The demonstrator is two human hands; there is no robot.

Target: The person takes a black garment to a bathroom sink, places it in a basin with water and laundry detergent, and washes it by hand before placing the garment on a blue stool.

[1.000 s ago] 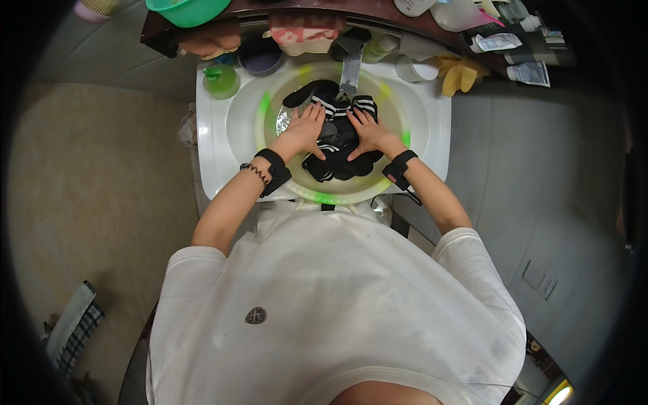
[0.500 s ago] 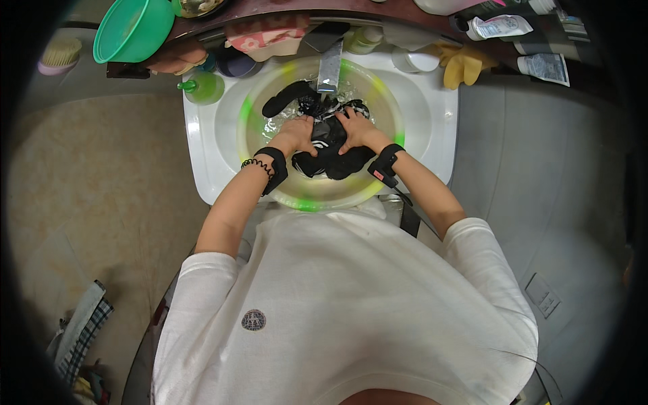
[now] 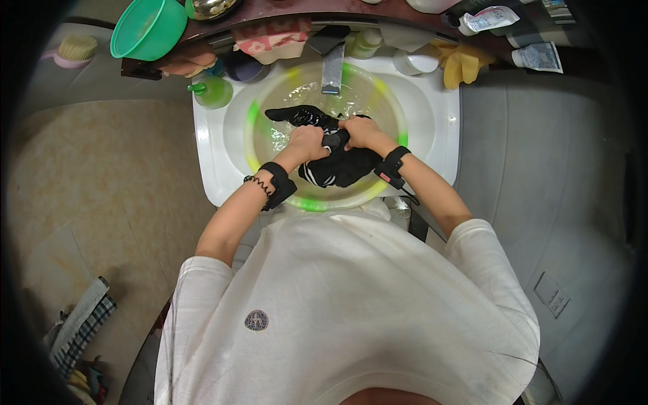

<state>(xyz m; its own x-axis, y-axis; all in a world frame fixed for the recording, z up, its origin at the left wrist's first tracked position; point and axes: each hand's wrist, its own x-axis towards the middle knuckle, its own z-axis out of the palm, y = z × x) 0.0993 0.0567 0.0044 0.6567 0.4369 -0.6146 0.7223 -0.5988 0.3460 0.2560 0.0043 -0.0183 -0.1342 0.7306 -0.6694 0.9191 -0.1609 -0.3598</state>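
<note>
A glossy white sink [image 3: 436, 128] supports a round, pale plastic basin [image 3: 312, 204] with green and yellow rim patches. Wet black cloth with white stripes [image 3: 351, 166] lies bunched in the basin's water. The left hand [image 3: 309, 141] and right hand [image 3: 363, 131], positioned side by side, curl closed, each gripping the cloth.

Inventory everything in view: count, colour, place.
Sink: one, white, upper centre
Basin: one, cream, green and yellow, in sink
Striped cloth: count unclear, black and white, in basin
Faucet: one, grey, above basin
Pump bottle: one, green, left rear
Round container: one, white, right rear
Gloves: count unclear, yellow, upper right
Bowl: one, green, upper left
Brush: one, pink, upper left
Tubes: two, white and grey, upper right
Flowered cloth: one, pink, top
Checked cloth: one, dark, lower left
Shirt: one, white, worn
Wristbands: two, black, wrists
Left hand, right hand: one each, bare, gripping striped cloth
</note>
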